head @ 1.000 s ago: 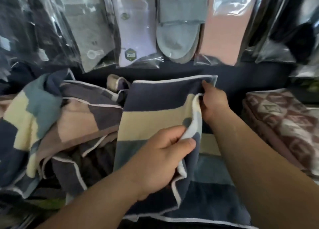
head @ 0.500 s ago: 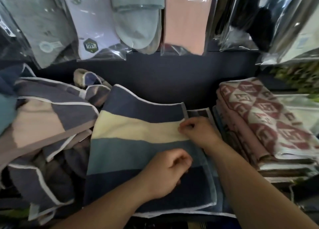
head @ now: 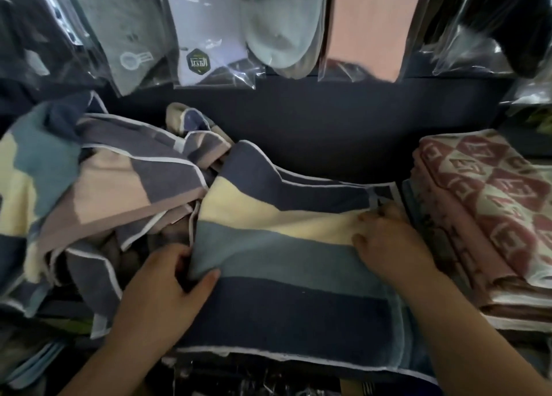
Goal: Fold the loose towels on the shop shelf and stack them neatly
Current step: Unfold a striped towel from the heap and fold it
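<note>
A folded striped towel (head: 286, 246) in navy, cream and teal lies flat in the middle of the shelf, on top of other folded towels. My left hand (head: 167, 282) grips its left edge, thumb on top and fingers tucked under the fold. My right hand (head: 385, 240) rests on the towel's right end, fingers bent and pressing the cream stripe near the corner. A heap of loose striped towels (head: 98, 192) in navy, pink, cream and teal lies crumpled to the left, touching the folded one.
A neat stack of red-and-white patterned towels (head: 493, 216) stands at the right. Bagged socks (head: 206, 31) and other packets hang along the dark back wall (head: 328, 126) above the shelf. More goods lie below the shelf's front edge.
My left hand slid from the towel's middle to its left edge and took hold of it. The towel now lies flatter and wider. My right hand stayed at the right end.
</note>
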A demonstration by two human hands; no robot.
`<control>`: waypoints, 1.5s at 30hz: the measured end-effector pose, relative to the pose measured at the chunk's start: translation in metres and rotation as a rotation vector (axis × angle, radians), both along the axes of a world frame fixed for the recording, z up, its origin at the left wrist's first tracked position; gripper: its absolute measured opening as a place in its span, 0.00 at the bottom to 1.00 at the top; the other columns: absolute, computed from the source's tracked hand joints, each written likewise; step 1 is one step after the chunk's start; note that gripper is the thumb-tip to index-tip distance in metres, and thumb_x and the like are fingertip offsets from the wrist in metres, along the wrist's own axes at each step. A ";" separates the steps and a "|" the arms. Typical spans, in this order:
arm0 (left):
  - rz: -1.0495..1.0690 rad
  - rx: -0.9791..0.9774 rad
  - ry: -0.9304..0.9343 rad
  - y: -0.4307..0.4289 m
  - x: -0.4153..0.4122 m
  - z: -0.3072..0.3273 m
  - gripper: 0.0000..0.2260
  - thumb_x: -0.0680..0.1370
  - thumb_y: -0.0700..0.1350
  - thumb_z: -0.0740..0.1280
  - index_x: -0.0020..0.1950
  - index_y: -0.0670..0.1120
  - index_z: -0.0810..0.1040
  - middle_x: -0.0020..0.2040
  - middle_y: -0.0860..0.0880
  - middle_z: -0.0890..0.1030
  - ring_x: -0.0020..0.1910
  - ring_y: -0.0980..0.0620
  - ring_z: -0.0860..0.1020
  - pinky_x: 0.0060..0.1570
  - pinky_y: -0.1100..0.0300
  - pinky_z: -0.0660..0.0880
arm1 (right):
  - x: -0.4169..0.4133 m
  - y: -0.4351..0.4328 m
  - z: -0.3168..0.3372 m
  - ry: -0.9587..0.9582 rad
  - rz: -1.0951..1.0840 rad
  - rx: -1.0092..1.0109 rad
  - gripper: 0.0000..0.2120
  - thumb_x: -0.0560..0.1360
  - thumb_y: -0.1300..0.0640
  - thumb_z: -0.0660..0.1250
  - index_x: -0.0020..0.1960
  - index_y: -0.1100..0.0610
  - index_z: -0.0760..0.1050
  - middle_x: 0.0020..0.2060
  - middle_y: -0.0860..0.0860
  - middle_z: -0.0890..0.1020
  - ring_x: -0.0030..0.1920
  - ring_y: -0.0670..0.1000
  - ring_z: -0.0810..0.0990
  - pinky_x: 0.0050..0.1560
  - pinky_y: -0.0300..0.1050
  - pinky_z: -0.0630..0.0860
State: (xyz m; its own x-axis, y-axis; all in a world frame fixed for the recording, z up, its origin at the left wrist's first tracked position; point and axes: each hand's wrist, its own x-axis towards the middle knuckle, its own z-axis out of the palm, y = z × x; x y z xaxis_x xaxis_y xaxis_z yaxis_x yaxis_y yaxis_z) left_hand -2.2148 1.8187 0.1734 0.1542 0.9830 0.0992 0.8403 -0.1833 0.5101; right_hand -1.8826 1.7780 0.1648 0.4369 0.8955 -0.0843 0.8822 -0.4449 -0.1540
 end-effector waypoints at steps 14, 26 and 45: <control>0.137 -0.476 -0.871 -0.018 -0.010 0.042 0.10 0.78 0.35 0.67 0.48 0.49 0.84 0.49 0.41 0.86 0.47 0.41 0.85 0.50 0.47 0.77 | -0.069 0.030 0.008 0.108 0.218 -0.114 0.30 0.79 0.30 0.44 0.78 0.38 0.58 0.81 0.50 0.56 0.80 0.60 0.52 0.75 0.68 0.55; 0.110 -0.226 -0.035 0.008 -0.094 0.050 0.25 0.59 0.72 0.74 0.51 0.67 0.73 0.36 0.57 0.82 0.39 0.53 0.82 0.42 0.48 0.79 | -0.090 0.031 -0.012 0.361 0.382 0.183 0.33 0.77 0.29 0.56 0.78 0.40 0.62 0.80 0.47 0.59 0.79 0.51 0.56 0.77 0.46 0.53; -0.105 0.352 0.081 0.125 0.056 0.083 0.09 0.82 0.49 0.64 0.47 0.45 0.71 0.47 0.38 0.81 0.49 0.34 0.78 0.46 0.47 0.72 | -0.073 0.018 -0.029 0.171 0.117 0.126 0.42 0.68 0.23 0.38 0.80 0.38 0.45 0.81 0.63 0.47 0.81 0.63 0.45 0.80 0.61 0.45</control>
